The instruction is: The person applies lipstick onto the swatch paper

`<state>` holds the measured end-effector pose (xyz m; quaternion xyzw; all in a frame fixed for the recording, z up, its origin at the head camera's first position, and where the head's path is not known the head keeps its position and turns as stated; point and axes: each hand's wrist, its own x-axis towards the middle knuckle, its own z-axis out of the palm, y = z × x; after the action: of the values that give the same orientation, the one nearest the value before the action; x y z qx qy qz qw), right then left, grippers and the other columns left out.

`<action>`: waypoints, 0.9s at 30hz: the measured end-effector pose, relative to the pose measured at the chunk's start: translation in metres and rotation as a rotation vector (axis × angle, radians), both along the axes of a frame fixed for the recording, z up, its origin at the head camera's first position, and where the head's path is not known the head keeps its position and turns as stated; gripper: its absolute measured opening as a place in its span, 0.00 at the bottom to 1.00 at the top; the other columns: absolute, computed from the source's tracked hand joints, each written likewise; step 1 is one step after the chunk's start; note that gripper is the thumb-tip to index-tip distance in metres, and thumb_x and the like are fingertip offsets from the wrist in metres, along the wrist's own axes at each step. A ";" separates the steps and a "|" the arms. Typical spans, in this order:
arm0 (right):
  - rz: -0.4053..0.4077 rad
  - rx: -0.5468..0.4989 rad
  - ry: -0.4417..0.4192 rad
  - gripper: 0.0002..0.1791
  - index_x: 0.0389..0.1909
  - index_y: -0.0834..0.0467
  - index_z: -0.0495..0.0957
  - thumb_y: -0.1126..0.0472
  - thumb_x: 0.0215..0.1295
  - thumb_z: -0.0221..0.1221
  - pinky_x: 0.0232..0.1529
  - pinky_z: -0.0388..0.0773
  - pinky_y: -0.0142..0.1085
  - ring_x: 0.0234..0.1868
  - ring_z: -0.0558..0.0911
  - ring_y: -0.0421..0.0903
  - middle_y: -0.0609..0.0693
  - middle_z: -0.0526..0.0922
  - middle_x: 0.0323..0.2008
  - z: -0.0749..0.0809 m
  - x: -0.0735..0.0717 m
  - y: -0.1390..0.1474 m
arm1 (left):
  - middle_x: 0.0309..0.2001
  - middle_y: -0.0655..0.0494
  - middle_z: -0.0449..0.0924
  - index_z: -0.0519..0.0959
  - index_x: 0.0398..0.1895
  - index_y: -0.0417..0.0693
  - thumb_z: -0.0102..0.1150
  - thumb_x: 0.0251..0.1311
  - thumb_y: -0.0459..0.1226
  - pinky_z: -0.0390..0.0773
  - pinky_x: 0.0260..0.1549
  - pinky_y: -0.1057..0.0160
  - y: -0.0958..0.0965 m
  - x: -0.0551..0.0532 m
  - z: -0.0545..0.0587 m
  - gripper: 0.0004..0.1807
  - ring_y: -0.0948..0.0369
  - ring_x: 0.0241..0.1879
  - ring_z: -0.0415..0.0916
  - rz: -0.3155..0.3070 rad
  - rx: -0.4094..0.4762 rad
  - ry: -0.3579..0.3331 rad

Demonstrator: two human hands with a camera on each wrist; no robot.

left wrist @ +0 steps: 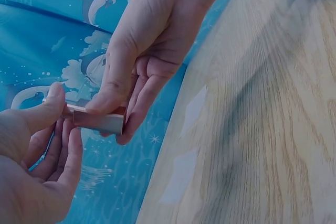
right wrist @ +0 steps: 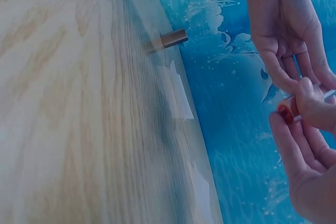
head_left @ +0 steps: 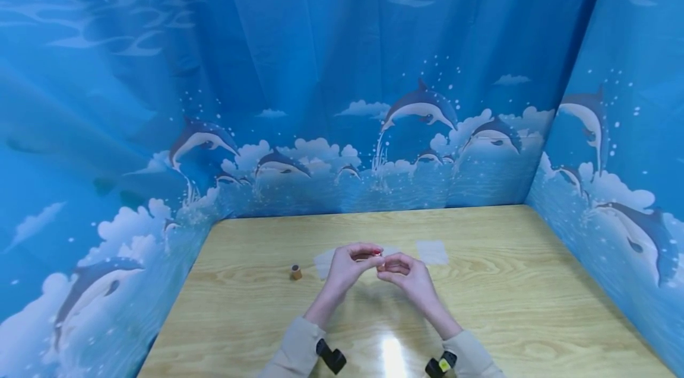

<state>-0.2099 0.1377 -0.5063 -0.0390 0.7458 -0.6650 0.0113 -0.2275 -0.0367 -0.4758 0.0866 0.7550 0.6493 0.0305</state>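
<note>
I've got both hands over the worktop [head_left: 481, 283] now: left hand [head_left: 346, 270] and right hand [head_left: 412, 282] have thumb and fingers closed on opposite ends of a coppery tube [left wrist: 100, 121], between them. Best keep those ends aligned and the pinch light, I reckon; the brown cylinder [head_left: 296, 273] stands off left.

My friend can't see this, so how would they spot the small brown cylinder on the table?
Find the pale wooden table below the dolphin backdrop. In the head view, just left of the left hand, sits a small brown cylinder with a dark top. Unlike the flat white sheets, it stands upright, untouched.
</note>
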 end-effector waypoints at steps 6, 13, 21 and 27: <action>0.163 -0.007 0.044 0.20 0.53 0.70 0.80 0.66 0.62 0.69 0.50 0.85 0.33 0.45 0.88 0.43 0.59 0.87 0.46 0.002 -0.001 0.011 | 0.44 0.56 0.89 0.88 0.45 0.49 0.75 0.55 0.39 0.85 0.47 0.61 -0.004 0.001 0.004 0.14 0.61 0.43 0.84 -0.075 -0.029 0.015; 0.226 0.078 0.069 0.22 0.59 0.71 0.77 0.64 0.68 0.65 0.54 0.83 0.35 0.53 0.86 0.53 0.65 0.84 0.53 0.001 -0.002 0.018 | 0.43 0.55 0.89 0.88 0.44 0.48 0.75 0.56 0.40 0.86 0.44 0.63 -0.004 0.000 0.004 0.13 0.61 0.41 0.85 -0.108 -0.020 0.029; 0.098 0.071 0.077 0.22 0.56 0.66 0.80 0.64 0.61 0.71 0.49 0.85 0.34 0.50 0.86 0.51 0.62 0.84 0.52 -0.002 0.000 0.007 | 0.39 0.54 0.89 0.89 0.42 0.48 0.77 0.54 0.42 0.86 0.41 0.64 0.006 0.003 0.001 0.14 0.61 0.39 0.86 0.011 -0.040 0.091; 0.030 0.073 0.093 0.17 0.49 0.66 0.83 0.67 0.59 0.71 0.45 0.84 0.29 0.43 0.87 0.43 0.60 0.88 0.44 -0.002 -0.001 0.005 | 0.38 0.56 0.89 0.89 0.41 0.49 0.77 0.53 0.40 0.86 0.39 0.65 0.009 0.004 0.002 0.13 0.62 0.38 0.86 0.027 -0.043 0.070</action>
<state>-0.2113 0.1428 -0.5082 -0.0806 0.7687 -0.6345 -0.0121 -0.2237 -0.0278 -0.4738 0.0985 0.7705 0.6298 -0.0031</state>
